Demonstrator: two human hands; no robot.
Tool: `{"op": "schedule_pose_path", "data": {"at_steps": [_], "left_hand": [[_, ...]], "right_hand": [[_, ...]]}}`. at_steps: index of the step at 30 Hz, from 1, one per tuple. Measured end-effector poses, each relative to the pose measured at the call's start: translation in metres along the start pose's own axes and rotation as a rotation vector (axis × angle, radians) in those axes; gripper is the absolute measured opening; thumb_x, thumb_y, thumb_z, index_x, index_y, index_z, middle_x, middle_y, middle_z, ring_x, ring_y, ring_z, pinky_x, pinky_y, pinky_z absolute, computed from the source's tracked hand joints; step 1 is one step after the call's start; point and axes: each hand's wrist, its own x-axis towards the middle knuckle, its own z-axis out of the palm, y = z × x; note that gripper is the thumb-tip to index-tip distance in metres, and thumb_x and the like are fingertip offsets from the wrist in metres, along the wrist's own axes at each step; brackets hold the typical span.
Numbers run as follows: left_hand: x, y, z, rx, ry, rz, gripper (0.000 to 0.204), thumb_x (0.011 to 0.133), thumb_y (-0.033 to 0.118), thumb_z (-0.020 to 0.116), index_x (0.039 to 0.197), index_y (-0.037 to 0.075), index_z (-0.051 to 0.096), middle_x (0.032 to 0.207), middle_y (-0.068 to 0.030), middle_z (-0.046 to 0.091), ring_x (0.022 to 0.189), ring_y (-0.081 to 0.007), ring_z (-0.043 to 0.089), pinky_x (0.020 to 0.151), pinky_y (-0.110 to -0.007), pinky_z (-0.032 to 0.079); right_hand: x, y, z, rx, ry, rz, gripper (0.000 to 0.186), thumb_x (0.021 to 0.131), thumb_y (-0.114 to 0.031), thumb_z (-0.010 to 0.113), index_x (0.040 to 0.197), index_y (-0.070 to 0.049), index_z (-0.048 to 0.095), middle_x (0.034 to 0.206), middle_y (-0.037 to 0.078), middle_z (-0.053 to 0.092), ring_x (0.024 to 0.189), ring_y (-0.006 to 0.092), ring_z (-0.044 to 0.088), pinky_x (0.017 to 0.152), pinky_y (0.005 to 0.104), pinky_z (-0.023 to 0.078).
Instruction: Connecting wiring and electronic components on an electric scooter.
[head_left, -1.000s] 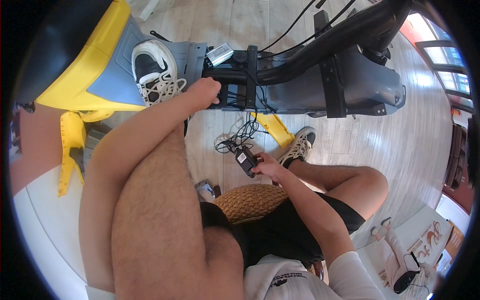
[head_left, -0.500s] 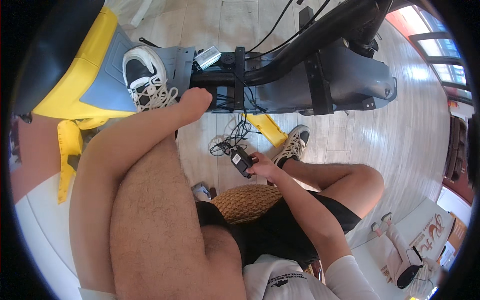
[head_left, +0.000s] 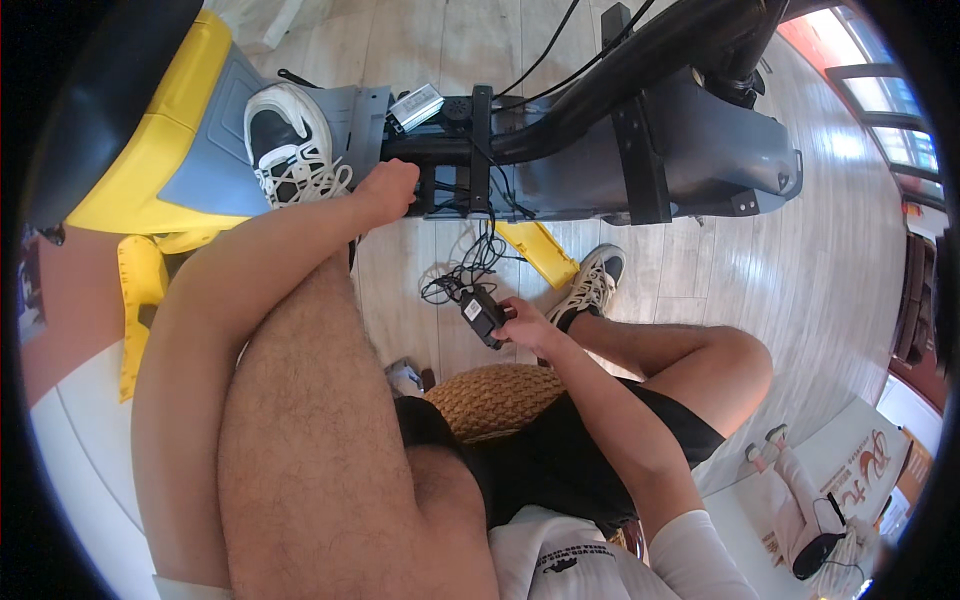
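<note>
A partly stripped scooter [head_left: 700, 150] with grey plastic and a black tube frame lies across the far side. At its near edge, beside the black frame rail, my left hand [head_left: 388, 190] is closed; what its fingers hold, if anything, is hidden. Thumb and fingers of my right hand [head_left: 527, 327] grip a small black box [head_left: 481, 315] with a white label. From this box a tangle of black cables [head_left: 478, 262] runs up to the frame. A silver metal module [head_left: 416, 107] sits on the frame beyond my left hand.
My left shoe [head_left: 288, 145] rests on the grey footboard. A yellow panel [head_left: 542, 254] lies on the wooden floor beside my other shoe [head_left: 597, 280]. Another yellow part [head_left: 140, 310] is at the left. Beneath me is a woven seat [head_left: 490, 402]; another person [head_left: 800, 510] shows at lower right.
My left hand has shifted slightly up and left along the frame. The right hand keeps its grip on the black box, almost unmoved. The view has shifted a little.
</note>
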Motion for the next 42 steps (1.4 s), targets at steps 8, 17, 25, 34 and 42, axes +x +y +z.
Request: {"op": "schedule_pose_path", "data": {"at_steps": [8,17,25,34,42], "left_hand": [[0.009,-0.007,0.006,0.083,0.002,0.139,0.029,0.084,0.011,0.074,0.103,-0.006,0.061,0.092,-0.0277,0.069,0.095,-0.0442,0.068,0.082,-0.05,0.056],[0.013,-0.01,0.007,0.031,0.054,0.182,0.035,0.08,0.017,0.08,0.097,-0.006,0.06,0.089,-0.0268,0.069,0.092,-0.0457,0.069,0.081,-0.052,0.056],[0.014,-0.002,0.007,0.176,0.078,0.179,0.019,0.076,0.01,0.078,0.082,-0.003,0.066,0.086,-0.0255,0.069,0.088,-0.0434,0.07,0.079,-0.049,0.057],[0.023,-0.004,0.01,-0.194,0.102,0.021,0.018,0.071,0.002,0.077,0.087,0.003,0.067,0.091,-0.022,0.072,0.09,-0.0417,0.07,0.08,-0.049,0.057],[0.019,0.005,-0.001,0.111,0.089,0.033,0.016,0.08,0.004,0.07,0.096,0.002,0.069,0.096,-0.0206,0.073,0.094,-0.038,0.072,0.08,-0.047,0.059]], "right_hand": [[0.0,0.001,-0.002,-0.001,-0.003,0.021,0.063,0.077,0.006,0.075,0.135,0.002,0.051,0.11,0.015,0.063,0.102,0.0256,0.066,0.086,0.0354,0.055],[-0.009,-0.001,0.0,-0.049,0.034,-0.045,0.062,0.076,0.001,0.076,0.133,0.002,0.052,0.108,0.019,0.069,0.095,0.028,0.068,0.079,0.0384,0.054],[-0.002,0.007,-0.003,-0.103,0.075,-0.035,0.065,0.075,0.0,0.077,0.135,0.002,0.053,0.109,0.018,0.069,0.097,0.0269,0.068,0.083,0.0363,0.053],[-0.009,0.001,-0.002,-0.076,0.071,-0.042,0.062,0.076,0.001,0.077,0.133,0.003,0.055,0.107,0.018,0.07,0.096,0.0262,0.069,0.084,0.0363,0.053],[-0.004,0.001,-0.003,-0.095,0.068,0.016,0.066,0.076,0.002,0.079,0.136,0.002,0.053,0.111,0.015,0.066,0.105,0.0248,0.064,0.092,0.0355,0.05]]}}
